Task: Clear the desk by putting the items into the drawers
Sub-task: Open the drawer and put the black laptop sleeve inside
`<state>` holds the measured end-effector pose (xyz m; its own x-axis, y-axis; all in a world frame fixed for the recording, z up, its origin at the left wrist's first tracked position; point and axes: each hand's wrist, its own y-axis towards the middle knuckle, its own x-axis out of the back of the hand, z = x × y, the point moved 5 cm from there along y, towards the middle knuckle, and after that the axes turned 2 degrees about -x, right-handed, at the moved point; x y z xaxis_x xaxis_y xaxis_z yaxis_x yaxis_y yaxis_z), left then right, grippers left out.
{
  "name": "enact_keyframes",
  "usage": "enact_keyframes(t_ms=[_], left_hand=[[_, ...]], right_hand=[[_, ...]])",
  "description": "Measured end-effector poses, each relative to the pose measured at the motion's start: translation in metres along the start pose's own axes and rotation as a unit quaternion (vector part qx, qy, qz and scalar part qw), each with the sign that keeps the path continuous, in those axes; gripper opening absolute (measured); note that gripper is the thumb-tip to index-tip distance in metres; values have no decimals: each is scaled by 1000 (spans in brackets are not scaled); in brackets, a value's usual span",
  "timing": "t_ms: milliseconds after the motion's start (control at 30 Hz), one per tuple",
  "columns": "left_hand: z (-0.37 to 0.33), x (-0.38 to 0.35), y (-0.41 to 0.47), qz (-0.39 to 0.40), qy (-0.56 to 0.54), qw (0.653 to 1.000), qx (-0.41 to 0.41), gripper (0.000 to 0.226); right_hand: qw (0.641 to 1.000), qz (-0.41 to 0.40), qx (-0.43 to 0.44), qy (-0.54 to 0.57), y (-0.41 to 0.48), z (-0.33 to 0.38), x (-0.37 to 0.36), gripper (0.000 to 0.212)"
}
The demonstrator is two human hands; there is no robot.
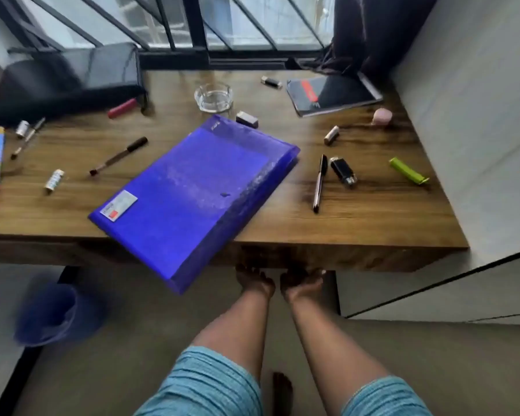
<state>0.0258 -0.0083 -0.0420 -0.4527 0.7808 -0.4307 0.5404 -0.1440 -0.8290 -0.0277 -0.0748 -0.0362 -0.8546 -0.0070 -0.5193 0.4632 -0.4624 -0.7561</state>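
I had the left hand (254,280) and right hand (302,283) under the counter (373,223) edge at 6 o'clock, fingers hidden so I couldn't tell their grip, judging a drawer needed pulling open first, the folder (192,190) overhanging at 7 o'clock.

Daylight comes through a barred window (249,25) beside a dark curtain (373,34).

Brown wood-grain desk (282,223); vivid blue folder (192,190) with a white-and-red label; lime-green lighter (407,170) far right; red pen (122,108); teal striped sleeves (210,382).
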Motion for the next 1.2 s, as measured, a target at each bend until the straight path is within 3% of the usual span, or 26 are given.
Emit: enact_keyframes(t_ms=[33, 100, 167, 400, 500, 600, 733, 800, 833, 900, 967, 1000, 1067, 1133, 1200], left_hand=[[-1, -2, 6, 8, -6, 1000, -10, 41], [-2, -2, 16, 10, -22, 999, -23, 37], [-5, -4, 19, 21, -36, 999, -21, 35], [-3, 1, 23, 58, -41, 998, 4, 43], [0, 12, 23, 77, -27, 997, 17, 62], [5, 30, 16, 52, -5, 999, -8, 55], [16, 62, -8, 26, -1, 1000, -14, 61], [13, 80, -31, -26, 59, 997, -46, 55], [9, 92, -43, -96, 124, 984, -81, 52], [-4, 109, -76, -224, 216, 938, -155, 51], [-22, 108, -110, -236, 327, 849, -340, 50], [-28, 107, -124, -217, 374, 787, -441, 49], [-37, 108, -143, -170, 468, 658, -564, 50], [-48, 108, -153, -126, 556, 542, -617, 48], [-55, 101, -157, -81, 641, 460, -608, 40]], right_hand=[[998, -4, 40, -39, 1, 6, -3, 18], [999, -10, 27, 44, 13, 4, -2, 46], [993, 1, -11, 114, 19, -1, -4, 60], [991, 3, -54, 124, 16, 0, 2, 62], [991, 7, -32, 131, 10, -2, 7, 54], [989, -16, -19, 144, -1, -11, 26, 44], [992, -55, 12, 117, -20, -26, 59, 47], [994, -63, 18, 93, -35, -33, 69, 48], [995, -73, 22, 71, -45, -36, 73, 49], [982, -174, 37, -67, -71, -43, 88, 46], [910, -299, 104, -268, -105, -41, 96, 42], [870, -305, 171, -348, -121, -37, 90, 47], [770, -273, 334, -470, -146, -35, 73, 62], [670, -228, 471, -527, -171, -34, 58, 63], [554, -166, 549, -604, -188, -37, 44, 52]])
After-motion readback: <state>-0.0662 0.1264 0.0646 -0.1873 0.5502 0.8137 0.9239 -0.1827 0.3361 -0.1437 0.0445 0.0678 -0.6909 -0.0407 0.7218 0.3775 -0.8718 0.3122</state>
